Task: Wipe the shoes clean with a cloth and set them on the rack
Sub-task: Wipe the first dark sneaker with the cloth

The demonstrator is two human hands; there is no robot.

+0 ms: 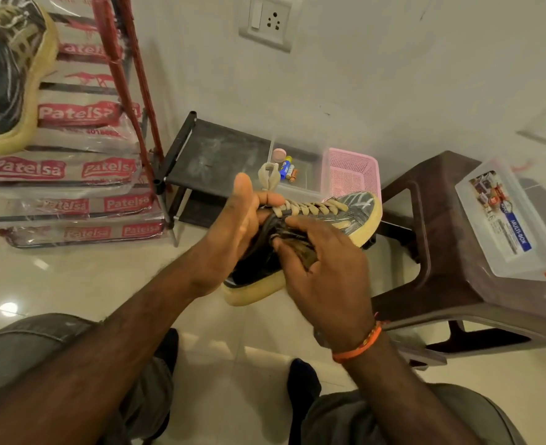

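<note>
Shoe (326, 220) sits mid-air in both hands, tipped on its side with the pale sole facing down and right and the toe pointing toward the pink basket (352, 175). Left hand (233, 232) wraps the heel end, fingers curled into the collar by the laces, thumb raised; its grip is closed round the shoe. Right hand (323, 271) lies over the shoe's side, fingers bent and pinching a small dark cloth (300, 252) against the upper; the cloth is mostly hidden. Behind the shoe stands a low black rack (214, 155), its top shelf dusty, carrying a clear tray (297, 175) with batteries just left of the basket. Right of the shoe is a brown stool (441, 252) with a clear lidded box (506, 220) on it. Far left of the shoe, a second shoe (8, 75) rests on stacked plastic-wrapped packs (63, 175) beside a red frame (127, 75). An orange band (358, 345) circles the right wrist.
</note>
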